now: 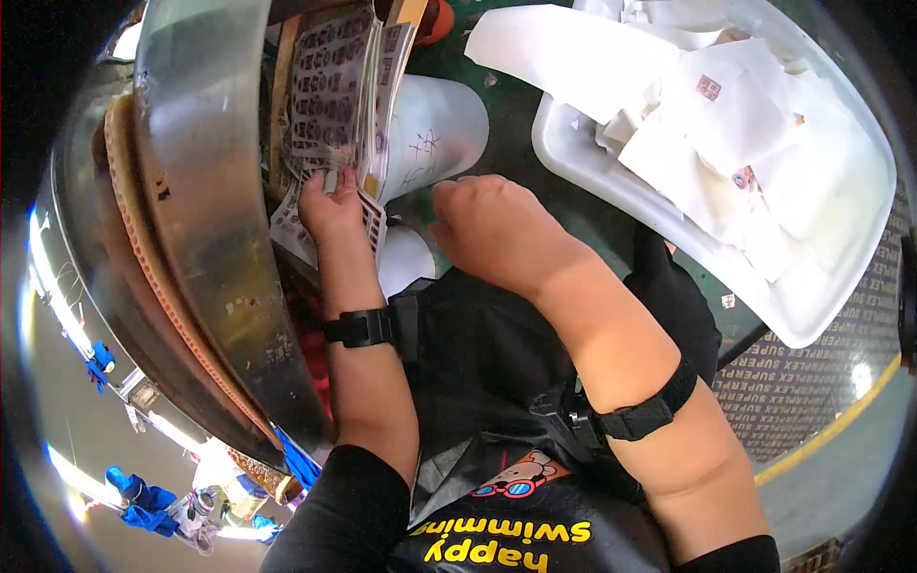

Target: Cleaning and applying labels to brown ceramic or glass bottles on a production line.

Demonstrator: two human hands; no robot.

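My left hand is at the lower end of a stack of printed sheets, its fingers closed on the edge of one sheet. The sheets carry rows of small dark figures and lie in a wooden-edged holder. Below and beside this hand, a loose printed sheet end sticks out. To the right, my right hand is raised with its back toward me and its fingers curled under. Whatever it may hold is hidden. Just beyond it lies a white cylinder with dark handwritten marks.
A large white tub at the right holds crumpled white backing paper. A curved metal edge rises close on my left. Small paper scraps lie on the green floor. A black printed apron covers my lap.
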